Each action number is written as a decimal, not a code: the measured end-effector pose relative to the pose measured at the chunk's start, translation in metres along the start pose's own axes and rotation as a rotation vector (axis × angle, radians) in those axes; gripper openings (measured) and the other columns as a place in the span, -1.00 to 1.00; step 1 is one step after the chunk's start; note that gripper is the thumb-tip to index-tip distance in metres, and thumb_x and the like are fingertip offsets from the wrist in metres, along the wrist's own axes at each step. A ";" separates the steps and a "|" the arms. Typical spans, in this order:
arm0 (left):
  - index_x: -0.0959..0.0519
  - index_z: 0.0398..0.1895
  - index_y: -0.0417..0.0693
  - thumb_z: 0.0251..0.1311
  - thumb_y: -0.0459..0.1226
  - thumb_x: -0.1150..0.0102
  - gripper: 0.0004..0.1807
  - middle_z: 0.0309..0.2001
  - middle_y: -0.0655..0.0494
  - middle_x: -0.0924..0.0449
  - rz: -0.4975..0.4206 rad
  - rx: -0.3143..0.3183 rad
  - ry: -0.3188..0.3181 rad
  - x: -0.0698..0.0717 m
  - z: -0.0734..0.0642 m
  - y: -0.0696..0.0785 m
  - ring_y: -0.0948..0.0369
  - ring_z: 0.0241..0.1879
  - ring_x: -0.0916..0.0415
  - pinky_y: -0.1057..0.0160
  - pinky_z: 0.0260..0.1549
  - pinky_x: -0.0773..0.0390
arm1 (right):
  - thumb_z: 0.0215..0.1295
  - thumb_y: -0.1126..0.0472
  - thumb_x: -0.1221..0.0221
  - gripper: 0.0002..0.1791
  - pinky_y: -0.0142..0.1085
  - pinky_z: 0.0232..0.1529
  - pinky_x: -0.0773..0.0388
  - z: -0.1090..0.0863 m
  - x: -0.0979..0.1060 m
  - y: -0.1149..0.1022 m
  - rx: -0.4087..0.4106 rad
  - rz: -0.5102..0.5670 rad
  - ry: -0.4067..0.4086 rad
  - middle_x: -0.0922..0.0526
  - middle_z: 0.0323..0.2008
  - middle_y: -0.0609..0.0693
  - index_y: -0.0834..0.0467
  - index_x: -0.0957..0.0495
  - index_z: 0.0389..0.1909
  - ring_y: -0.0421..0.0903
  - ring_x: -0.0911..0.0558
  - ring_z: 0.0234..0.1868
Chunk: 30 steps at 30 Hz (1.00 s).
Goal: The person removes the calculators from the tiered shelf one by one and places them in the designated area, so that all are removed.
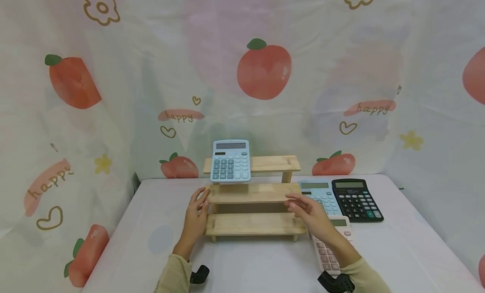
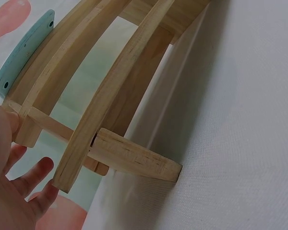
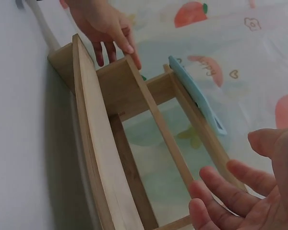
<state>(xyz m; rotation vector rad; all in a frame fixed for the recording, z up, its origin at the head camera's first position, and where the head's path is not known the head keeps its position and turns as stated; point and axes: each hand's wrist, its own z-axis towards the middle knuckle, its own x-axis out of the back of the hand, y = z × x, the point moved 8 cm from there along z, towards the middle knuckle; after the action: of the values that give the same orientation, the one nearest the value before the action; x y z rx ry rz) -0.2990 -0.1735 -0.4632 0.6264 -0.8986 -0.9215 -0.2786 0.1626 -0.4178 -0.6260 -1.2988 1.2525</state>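
A three-tier wooden shelf (image 1: 254, 194) stands on the table, with a light-blue calculator (image 1: 230, 161) leaning upright on the left part of its top board. At the left end of the middle board, my left hand (image 1: 197, 213) pinches the wood between thumb and index finger. Its other fingers spread beside the shelf's end in the left wrist view. My right hand (image 1: 312, 213) hovers by the right end of that board, fingers loosely bent and apart, holding nothing. Seen from the right wrist, the right fingers (image 3: 230, 201) overlap the near board ends.
Right of the shelf lie a second blue calculator (image 1: 322, 196), a black calculator (image 1: 356, 200) and a pink calculator (image 1: 329, 255), partly hidden under the right forearm. A fruit-printed cloth (image 1: 265, 129) hangs behind the white table (image 1: 257, 267).
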 end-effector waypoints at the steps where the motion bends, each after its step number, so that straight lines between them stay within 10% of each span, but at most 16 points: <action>1: -0.49 0.32 -0.32 0.48 -0.37 -0.02 -0.59 0.40 -0.25 -0.39 0.001 -0.001 0.000 0.000 0.000 0.000 -0.11 0.31 -0.44 0.09 -0.04 -0.64 | 0.55 0.24 -0.04 -0.59 -0.33 -0.11 -0.65 0.002 -0.002 0.000 0.005 0.006 0.000 -0.65 0.08 0.41 0.38 -0.45 0.28 -0.45 -0.63 -0.11; 30: -0.48 0.34 -0.30 0.50 -0.34 -0.01 -0.58 0.41 -0.23 -0.37 0.007 0.017 -0.012 -0.001 0.000 0.001 -0.11 0.34 -0.42 0.07 -0.02 -0.62 | 0.57 0.19 -0.03 -0.51 -0.35 -0.13 -0.66 0.066 -0.043 -0.012 -0.063 0.150 -0.019 -0.59 0.15 0.44 0.25 -0.33 0.42 -0.12 -0.70 -0.13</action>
<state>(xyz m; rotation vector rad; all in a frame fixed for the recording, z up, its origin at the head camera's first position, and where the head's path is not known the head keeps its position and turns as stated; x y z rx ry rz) -0.2987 -0.1725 -0.4632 0.6322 -0.9197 -0.9128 -0.3274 0.1014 -0.4060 -0.7693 -1.3305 1.3457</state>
